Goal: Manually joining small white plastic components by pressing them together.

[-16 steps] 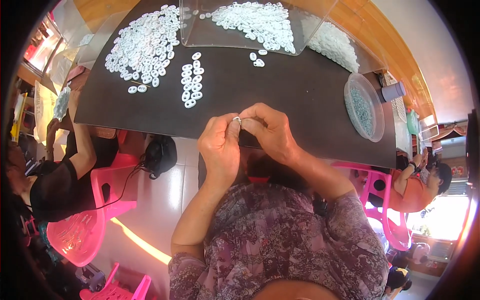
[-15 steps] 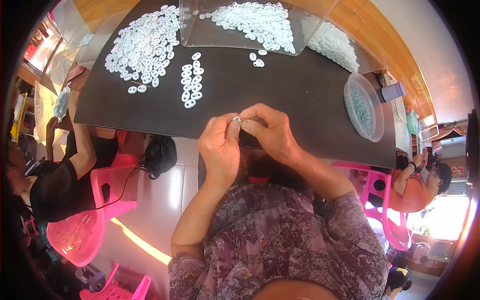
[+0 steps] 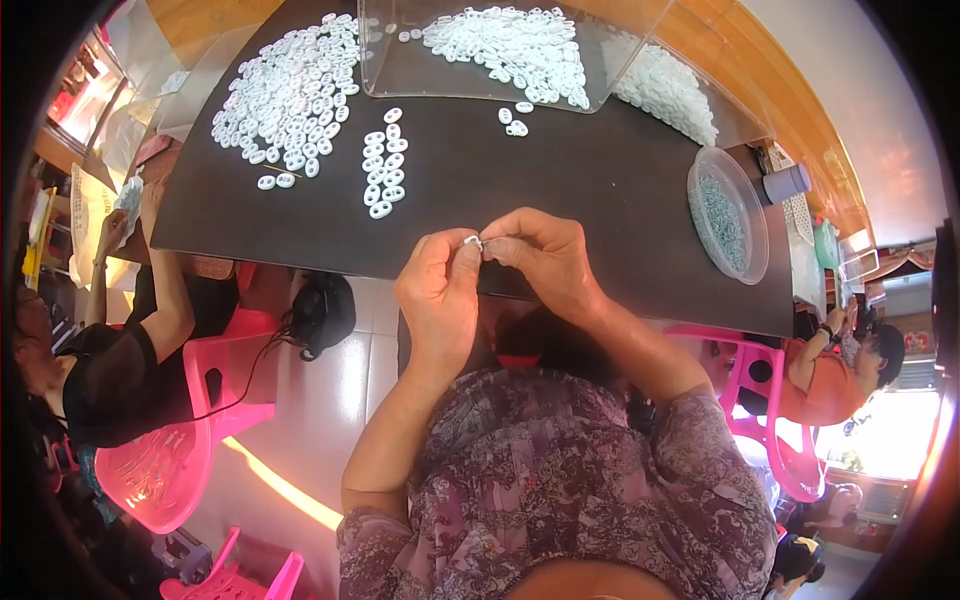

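Observation:
Over the table's front edge my left hand (image 3: 437, 300) pinches a small white oval plastic piece (image 3: 472, 240) between thumb and fingertips. Close against it, the thumb and forefinger of my right hand (image 3: 553, 262) are pressed together; they seem to hold something thin at the white piece, too small to name. Beyond my hands lie two short columns of white oval pieces (image 3: 374, 163), each with two holes. Farther left spreads a large heap of the same pieces (image 3: 285, 95), with a thin gold-coloured stick (image 3: 283, 168) at its near edge.
A clear plastic tray (image 3: 480, 103) with more white pieces stands at the far side of the dark table (image 3: 560, 190). At the right is a round clear dish (image 3: 757, 240) of small teal parts (image 3: 722, 225), beside a lilac cup (image 3: 787, 183). People sit left and right near pink chairs (image 3: 205, 400).
My hands stay almost in place; the fingers of my right hand have shifted slightly at the white piece. At the left, the other person's hand and arm have moved a little.

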### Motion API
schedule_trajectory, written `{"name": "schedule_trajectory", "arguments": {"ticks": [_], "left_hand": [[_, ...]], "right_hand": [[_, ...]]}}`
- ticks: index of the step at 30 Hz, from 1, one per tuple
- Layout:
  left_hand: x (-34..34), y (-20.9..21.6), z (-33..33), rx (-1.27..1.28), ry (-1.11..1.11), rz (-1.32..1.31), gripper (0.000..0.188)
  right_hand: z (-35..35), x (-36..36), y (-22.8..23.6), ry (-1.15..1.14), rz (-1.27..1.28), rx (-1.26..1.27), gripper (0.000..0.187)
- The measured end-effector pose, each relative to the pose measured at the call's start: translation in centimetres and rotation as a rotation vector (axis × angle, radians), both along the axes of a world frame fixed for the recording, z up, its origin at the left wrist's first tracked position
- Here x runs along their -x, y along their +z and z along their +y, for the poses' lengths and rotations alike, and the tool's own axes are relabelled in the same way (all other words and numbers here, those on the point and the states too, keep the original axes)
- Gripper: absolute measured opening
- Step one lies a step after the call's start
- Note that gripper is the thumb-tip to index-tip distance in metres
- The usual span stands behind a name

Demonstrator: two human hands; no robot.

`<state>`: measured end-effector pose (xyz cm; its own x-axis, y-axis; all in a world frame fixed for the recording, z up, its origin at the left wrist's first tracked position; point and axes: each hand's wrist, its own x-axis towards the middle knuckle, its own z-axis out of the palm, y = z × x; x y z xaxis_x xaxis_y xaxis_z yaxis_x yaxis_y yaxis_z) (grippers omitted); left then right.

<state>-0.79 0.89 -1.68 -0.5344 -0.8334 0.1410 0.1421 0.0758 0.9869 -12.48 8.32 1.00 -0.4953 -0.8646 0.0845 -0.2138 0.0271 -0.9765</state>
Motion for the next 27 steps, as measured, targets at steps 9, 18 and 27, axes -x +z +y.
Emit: {"name": "schedule_trajectory", "arguments": {"ticks": [9,18,27], "left_hand": [[-0.1,1.5,0.0,-0.178,-0.106,0.115,0.012],[-0.1,1.6,0.1,-0.094,-0.096,0.166,0.015],[-0.4,2.0,0.2,-0.170,-0.092,0.163,0.015]], "right_hand": [[0.3,1.2,0.7,0.042,-0.303,0.025,0.009],[0.6,1.7,0.8,0.085,-0.563,0.012,0.011],[0.6,1.9,0.8,0.151,-0.736,0.014,0.011]]}}
